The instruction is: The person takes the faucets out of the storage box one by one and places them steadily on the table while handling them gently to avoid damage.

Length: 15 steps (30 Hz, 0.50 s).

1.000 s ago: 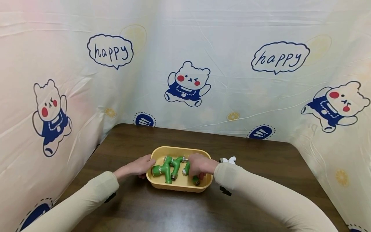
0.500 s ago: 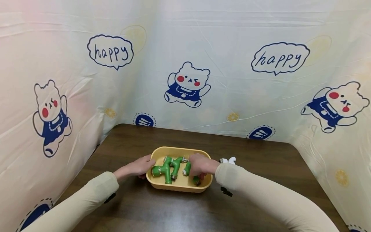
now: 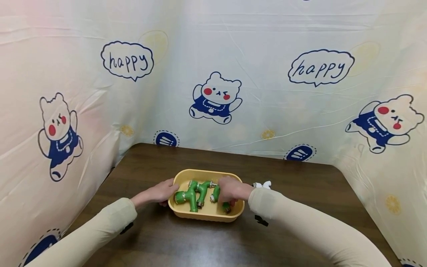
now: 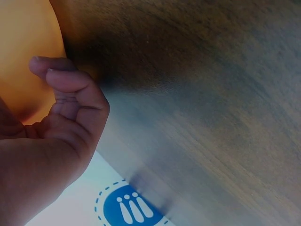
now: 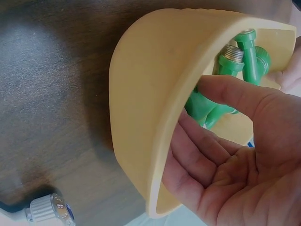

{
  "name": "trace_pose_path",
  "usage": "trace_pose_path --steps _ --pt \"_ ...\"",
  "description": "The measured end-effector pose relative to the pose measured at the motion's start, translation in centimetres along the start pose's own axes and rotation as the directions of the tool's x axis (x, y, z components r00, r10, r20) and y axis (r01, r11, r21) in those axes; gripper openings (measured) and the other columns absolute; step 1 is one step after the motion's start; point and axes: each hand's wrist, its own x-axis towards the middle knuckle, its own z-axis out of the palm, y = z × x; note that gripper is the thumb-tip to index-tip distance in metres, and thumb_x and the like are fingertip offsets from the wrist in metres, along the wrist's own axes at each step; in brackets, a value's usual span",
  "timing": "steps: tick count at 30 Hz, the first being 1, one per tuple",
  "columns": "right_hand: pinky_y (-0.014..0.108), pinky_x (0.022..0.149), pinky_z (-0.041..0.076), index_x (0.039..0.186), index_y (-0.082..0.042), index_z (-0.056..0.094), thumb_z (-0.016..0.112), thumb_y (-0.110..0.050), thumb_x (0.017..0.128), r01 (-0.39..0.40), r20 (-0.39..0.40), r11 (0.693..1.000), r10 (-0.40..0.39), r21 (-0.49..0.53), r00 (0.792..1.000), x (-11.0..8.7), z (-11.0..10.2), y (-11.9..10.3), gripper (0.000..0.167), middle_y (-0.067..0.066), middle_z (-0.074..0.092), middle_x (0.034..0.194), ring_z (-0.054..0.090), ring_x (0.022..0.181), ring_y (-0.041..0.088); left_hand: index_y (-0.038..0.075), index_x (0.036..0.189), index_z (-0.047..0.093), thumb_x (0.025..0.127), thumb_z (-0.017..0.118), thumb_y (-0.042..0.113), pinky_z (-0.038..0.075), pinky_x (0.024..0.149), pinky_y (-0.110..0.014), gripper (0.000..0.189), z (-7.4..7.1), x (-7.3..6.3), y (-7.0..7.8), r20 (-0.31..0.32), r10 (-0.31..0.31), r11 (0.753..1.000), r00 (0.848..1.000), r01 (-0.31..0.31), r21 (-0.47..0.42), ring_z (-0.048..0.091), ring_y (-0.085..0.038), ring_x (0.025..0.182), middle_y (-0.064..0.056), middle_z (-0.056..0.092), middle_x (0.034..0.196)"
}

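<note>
A yellow plastic tub (image 3: 208, 216) stands on the table with several green taps inside. My left hand (image 3: 163, 190) holds its left end, thumb over the rim and fingers outside; the left wrist view shows those fingers (image 4: 75, 84) bent against the wall. Reaching in over the right end, my right hand (image 3: 231, 189) grips a green tap (image 5: 200, 107) between thumb and fingers, partly hidden by the hand. Two branched green taps, one with a wide end (image 3: 191, 198) and one beside it (image 3: 202, 190), lie in the left half of the tub.
A white tap (image 3: 265, 184) with a ridged silver end lies on the brown table (image 3: 186, 244) just right of the tub, partly behind the right wrist. Printed curtains (image 3: 267, 104) surround the table's back and sides.
Both hands, the tub and the taps keep almost the same places. The head view shifts very slightly.
</note>
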Motion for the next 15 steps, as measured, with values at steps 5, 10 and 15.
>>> trace_pose_path --steps 5,10,15 --pt "0.030 0.043 0.052 0.072 -0.009 0.067 0.081 -0.009 0.080 -0.009 0.001 0.999 0.009 -0.043 1.000 -1.4 -1.1 -1.1 0.016 0.005 0.064 0.049 0.064 0.042 0.017 -0.006 0.138 0.045 0.111 0.034 0.027 0.045 0.041 -0.031 0.044 -0.1 0.8 -1.4 0.026 0.055 0.998 0.998 -0.055 0.001 0.053 -0.018 0.047 -0.010 0.063 0.067" --pt "0.029 0.042 0.051 0.070 -0.009 0.067 0.079 -0.009 0.080 0.013 -0.007 0.999 -0.013 -0.051 1.000 -1.8 -1.3 -1.3 0.016 0.005 0.064 0.052 0.063 0.043 0.016 -0.002 0.139 0.044 0.111 0.036 0.032 0.049 0.041 -0.037 0.045 -0.2 3.2 -5.3 0.039 0.057 0.998 0.998 -0.057 -0.013 0.057 -0.023 0.047 -0.011 0.065 0.068" --pt "0.026 0.041 0.047 0.067 -0.009 0.065 0.078 -0.009 0.083 0.020 -0.018 0.998 -0.021 -0.055 1.000 -3.3 -2.1 -2.2 0.021 0.005 0.065 0.053 0.063 0.045 0.017 -0.006 0.136 0.043 0.111 0.036 0.032 0.049 0.040 -0.037 0.047 -0.3 3.2 -5.3 0.047 0.055 0.998 0.997 -0.055 -0.015 0.058 -0.022 0.047 -0.011 0.065 0.068"
